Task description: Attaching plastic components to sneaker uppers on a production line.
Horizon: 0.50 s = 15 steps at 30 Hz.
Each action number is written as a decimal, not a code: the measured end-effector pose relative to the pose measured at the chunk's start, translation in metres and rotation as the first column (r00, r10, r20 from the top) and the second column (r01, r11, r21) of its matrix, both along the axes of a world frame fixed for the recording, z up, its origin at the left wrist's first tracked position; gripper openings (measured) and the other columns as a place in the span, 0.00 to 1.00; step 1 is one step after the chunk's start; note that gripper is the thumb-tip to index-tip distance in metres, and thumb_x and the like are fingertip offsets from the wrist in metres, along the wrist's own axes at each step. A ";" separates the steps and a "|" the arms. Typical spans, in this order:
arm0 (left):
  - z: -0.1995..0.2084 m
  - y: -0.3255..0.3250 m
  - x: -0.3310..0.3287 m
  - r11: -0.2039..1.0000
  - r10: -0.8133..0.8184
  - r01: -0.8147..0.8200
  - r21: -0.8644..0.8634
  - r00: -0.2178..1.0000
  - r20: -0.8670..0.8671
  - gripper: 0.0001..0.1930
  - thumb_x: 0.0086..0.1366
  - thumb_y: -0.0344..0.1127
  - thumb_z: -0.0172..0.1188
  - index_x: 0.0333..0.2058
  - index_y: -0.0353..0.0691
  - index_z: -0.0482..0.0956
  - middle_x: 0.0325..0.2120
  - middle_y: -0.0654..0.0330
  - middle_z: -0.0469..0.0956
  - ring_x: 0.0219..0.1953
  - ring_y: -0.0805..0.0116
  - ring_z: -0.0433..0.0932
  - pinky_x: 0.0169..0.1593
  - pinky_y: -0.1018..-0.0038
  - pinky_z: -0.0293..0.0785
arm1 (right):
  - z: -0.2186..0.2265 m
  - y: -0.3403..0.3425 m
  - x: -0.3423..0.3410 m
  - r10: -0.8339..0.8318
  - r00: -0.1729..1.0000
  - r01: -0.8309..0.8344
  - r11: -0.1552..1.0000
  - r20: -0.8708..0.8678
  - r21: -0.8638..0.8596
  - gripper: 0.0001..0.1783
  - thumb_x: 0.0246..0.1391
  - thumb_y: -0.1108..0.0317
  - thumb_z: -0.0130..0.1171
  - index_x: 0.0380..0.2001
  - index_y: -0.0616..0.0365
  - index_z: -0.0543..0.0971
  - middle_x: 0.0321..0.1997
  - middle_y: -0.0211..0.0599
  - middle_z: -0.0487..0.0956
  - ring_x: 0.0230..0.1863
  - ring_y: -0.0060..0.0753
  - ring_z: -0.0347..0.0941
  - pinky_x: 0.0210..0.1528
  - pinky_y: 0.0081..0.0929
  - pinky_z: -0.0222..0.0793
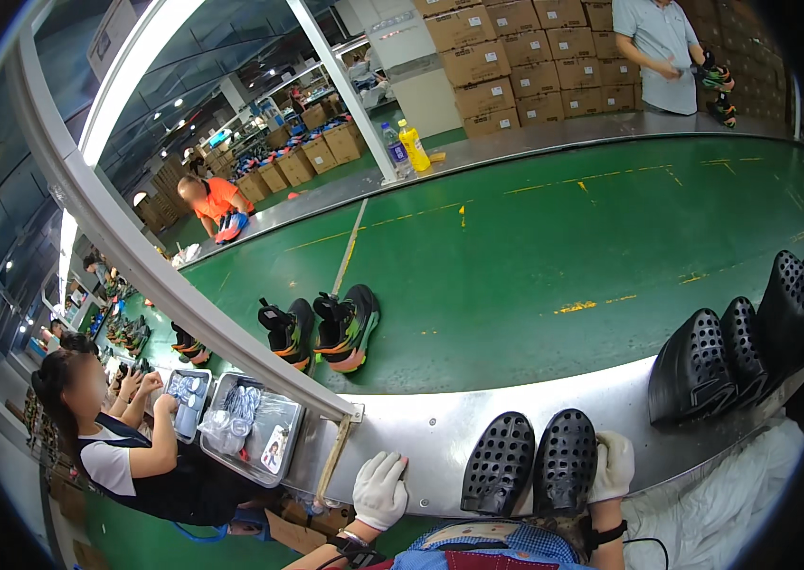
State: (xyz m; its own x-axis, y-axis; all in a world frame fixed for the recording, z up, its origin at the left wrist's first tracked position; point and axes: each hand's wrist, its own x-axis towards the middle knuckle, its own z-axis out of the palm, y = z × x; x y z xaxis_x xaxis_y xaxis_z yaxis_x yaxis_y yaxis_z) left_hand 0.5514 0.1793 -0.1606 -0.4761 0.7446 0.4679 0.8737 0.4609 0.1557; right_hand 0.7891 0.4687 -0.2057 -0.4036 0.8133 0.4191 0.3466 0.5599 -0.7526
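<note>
Blue checked clothing [544,540], worn by the person: lowest item, at the near edge. Left hand [381,489]: one, white-gloved, back upward, fingers pointing away and close together, laid at the metal ledge [411,418], gripping nothing visible; forearm entered slantwise from below, dark band at the wrist. Right hand [614,467]: one, white-gloved, upright, against the outer side of the right black clog [567,462]; how firmly it gripped could not be told. Hands stood well apart, with the clogs between them. Left black clog [499,464]: one, just beside its mate, both perforated, toes pointing away, near the ledge's front edge. Bare metal ran between left hand and left clog, and from right hand toward the black clogs on the right [706,366]. Green belt [516,256]: broad, open room beyond the ledge. Pair of sneakers [347,328]: on the belt, behind the slanting white post [202,309], which bounded the left side.
</note>
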 end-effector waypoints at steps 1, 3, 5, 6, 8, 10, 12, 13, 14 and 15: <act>0.001 0.001 0.000 1.000 0.001 -0.001 0.001 1.000 -0.001 0.19 0.50 0.27 0.56 0.43 0.34 0.81 0.43 0.51 0.79 0.49 0.51 0.76 0.54 0.59 0.71 | 0.000 0.001 -0.001 -0.005 1.000 0.005 1.000 -0.006 0.002 0.10 0.51 0.81 0.53 0.36 0.60 0.79 0.38 0.44 0.79 0.42 0.47 0.74 0.48 0.38 0.70; 0.003 0.001 0.001 1.000 -0.001 0.001 -0.006 1.000 0.004 0.20 0.49 0.27 0.56 0.43 0.34 0.81 0.43 0.51 0.79 0.48 0.51 0.76 0.54 0.59 0.71 | -0.001 0.001 0.000 0.000 1.000 0.000 1.000 -0.007 -0.001 0.10 0.51 0.81 0.53 0.36 0.60 0.79 0.38 0.44 0.79 0.42 0.47 0.74 0.48 0.38 0.70; 0.002 0.001 0.001 1.000 0.001 -0.001 -0.004 1.000 0.001 0.20 0.49 0.27 0.56 0.43 0.34 0.81 0.43 0.51 0.79 0.48 0.51 0.76 0.54 0.59 0.71 | -0.002 0.002 0.001 0.005 1.000 -0.005 1.000 -0.009 -0.006 0.10 0.51 0.81 0.53 0.36 0.60 0.79 0.38 0.44 0.79 0.42 0.47 0.74 0.48 0.38 0.69; 0.001 0.001 0.001 1.000 0.001 -0.001 -0.003 1.000 -0.001 0.20 0.49 0.27 0.56 0.43 0.34 0.81 0.43 0.51 0.79 0.48 0.51 0.76 0.54 0.59 0.71 | -0.003 0.002 0.001 0.003 1.000 -0.003 1.000 0.001 -0.002 0.10 0.51 0.80 0.53 0.36 0.60 0.79 0.38 0.44 0.79 0.42 0.48 0.74 0.48 0.38 0.69; -0.001 0.000 0.001 1.000 0.006 -0.006 0.007 1.000 0.011 0.20 0.49 0.27 0.55 0.43 0.34 0.82 0.44 0.51 0.79 0.49 0.50 0.76 0.55 0.58 0.71 | -0.004 0.002 0.001 0.001 1.000 -0.001 1.000 0.010 0.002 0.10 0.51 0.80 0.53 0.35 0.60 0.79 0.38 0.44 0.79 0.42 0.48 0.74 0.48 0.38 0.69; -0.001 0.000 0.001 1.000 0.010 -0.011 0.018 1.000 0.025 0.20 0.49 0.27 0.54 0.43 0.35 0.82 0.44 0.51 0.80 0.49 0.49 0.76 0.56 0.57 0.71 | -0.005 0.002 0.001 0.001 1.000 -0.001 1.000 0.003 0.005 0.10 0.50 0.80 0.53 0.35 0.60 0.79 0.38 0.44 0.79 0.42 0.48 0.74 0.48 0.39 0.69; 0.000 -0.001 0.001 1.000 0.009 -0.009 0.002 1.000 0.003 0.19 0.50 0.27 0.56 0.43 0.35 0.81 0.44 0.52 0.79 0.49 0.52 0.76 0.55 0.59 0.71 | -0.004 0.002 0.001 0.004 1.000 -0.004 1.000 0.004 0.012 0.10 0.50 0.80 0.53 0.35 0.60 0.79 0.37 0.44 0.79 0.42 0.48 0.74 0.48 0.39 0.69; -0.001 -0.001 0.000 1.000 0.009 -0.009 0.003 1.000 0.002 0.19 0.50 0.27 0.56 0.43 0.35 0.81 0.44 0.52 0.79 0.49 0.52 0.76 0.55 0.59 0.71 | -0.003 0.002 0.001 0.004 1.000 -0.004 1.000 0.004 0.019 0.10 0.50 0.80 0.53 0.35 0.60 0.79 0.37 0.44 0.79 0.42 0.48 0.74 0.48 0.39 0.69; -0.001 -0.001 0.000 1.000 0.014 -0.014 -0.001 1.000 0.005 0.19 0.50 0.27 0.56 0.44 0.36 0.81 0.44 0.52 0.79 0.49 0.52 0.76 0.56 0.59 0.71 | -0.003 0.002 0.000 0.005 1.000 -0.005 1.000 0.004 0.020 0.10 0.50 0.80 0.53 0.35 0.60 0.79 0.37 0.44 0.79 0.42 0.48 0.74 0.48 0.39 0.69; -0.002 -0.001 0.000 1.000 0.018 -0.018 -0.005 1.000 0.010 0.19 0.50 0.27 0.56 0.44 0.36 0.81 0.44 0.53 0.79 0.49 0.52 0.76 0.56 0.59 0.70 | -0.003 0.001 0.000 0.001 1.000 -0.001 1.000 0.004 0.014 0.10 0.50 0.80 0.53 0.35 0.60 0.79 0.37 0.44 0.79 0.42 0.48 0.74 0.48 0.39 0.69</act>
